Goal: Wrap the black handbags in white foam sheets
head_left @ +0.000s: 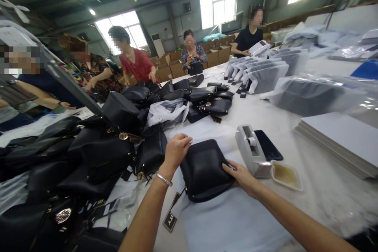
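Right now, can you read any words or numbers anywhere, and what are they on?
Hang tag below the black bag that the left hand and right hand grip: gold letters, too blurred to read.
Round gold emblems on the piled bags: too small to read.
Small black tags by the wrapped packs: no readable text.
Nothing else shows words or numbers.
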Motion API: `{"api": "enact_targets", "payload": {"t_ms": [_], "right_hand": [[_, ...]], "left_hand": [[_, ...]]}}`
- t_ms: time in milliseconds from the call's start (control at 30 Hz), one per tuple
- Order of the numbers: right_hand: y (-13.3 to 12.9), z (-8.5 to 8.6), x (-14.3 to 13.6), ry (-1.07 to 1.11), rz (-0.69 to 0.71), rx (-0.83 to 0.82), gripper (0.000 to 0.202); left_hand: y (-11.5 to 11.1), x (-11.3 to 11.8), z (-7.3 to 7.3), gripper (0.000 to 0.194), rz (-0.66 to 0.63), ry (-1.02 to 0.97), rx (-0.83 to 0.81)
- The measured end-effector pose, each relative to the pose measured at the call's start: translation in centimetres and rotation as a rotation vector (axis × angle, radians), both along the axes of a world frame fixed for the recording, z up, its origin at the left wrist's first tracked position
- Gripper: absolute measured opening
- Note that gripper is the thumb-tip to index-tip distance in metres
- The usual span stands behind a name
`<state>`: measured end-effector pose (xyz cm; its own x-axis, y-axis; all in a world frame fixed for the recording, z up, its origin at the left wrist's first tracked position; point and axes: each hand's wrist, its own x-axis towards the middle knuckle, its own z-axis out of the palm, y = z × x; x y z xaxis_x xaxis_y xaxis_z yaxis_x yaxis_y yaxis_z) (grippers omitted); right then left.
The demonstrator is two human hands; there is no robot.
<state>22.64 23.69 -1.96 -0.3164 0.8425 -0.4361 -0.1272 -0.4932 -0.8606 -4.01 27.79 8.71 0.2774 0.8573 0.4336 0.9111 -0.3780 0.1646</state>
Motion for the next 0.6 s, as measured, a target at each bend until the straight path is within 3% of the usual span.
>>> {"api": "enact_targets", "payload": {"t_ms": [167,233,333,433,500,600], "right_hand": [[1.4,-0.6,0.0,-0.039,0.051,0.089,0.057],[1.4,-1.0,0.8,-0.160,0.083,0.213,0.055],[0.1,-0.7,2.6,-0.578,0.052,0.593,0.056],[-2.3,1.3,3.7,-0.926,-0.068,1.011,0.040],[-3.7,3.0,3.4,-0.953,-0.078,1.250,0.030],[-3.6,4.6,1.6,-0.922,0.085,1.485,0.038]], "left_hand": [[-2.0,0.6,-0.6,0.021,-0.033,0.032,-0.031],[-3.4,1.2,-0.9,0.021,-0.046,0.047,-0.042],[-5.6,2.1,-1.9,0.020,-0.061,0.101,-0.048],[-7.3,2.7,-3.2,0.018,-0.075,0.166,-0.050],[-8.0,2.9,-4.1,0.019,-0.078,0.185,-0.055],[-8.6,3.0,-5.0,0.020,-0.080,0.192,-0.065]]}}
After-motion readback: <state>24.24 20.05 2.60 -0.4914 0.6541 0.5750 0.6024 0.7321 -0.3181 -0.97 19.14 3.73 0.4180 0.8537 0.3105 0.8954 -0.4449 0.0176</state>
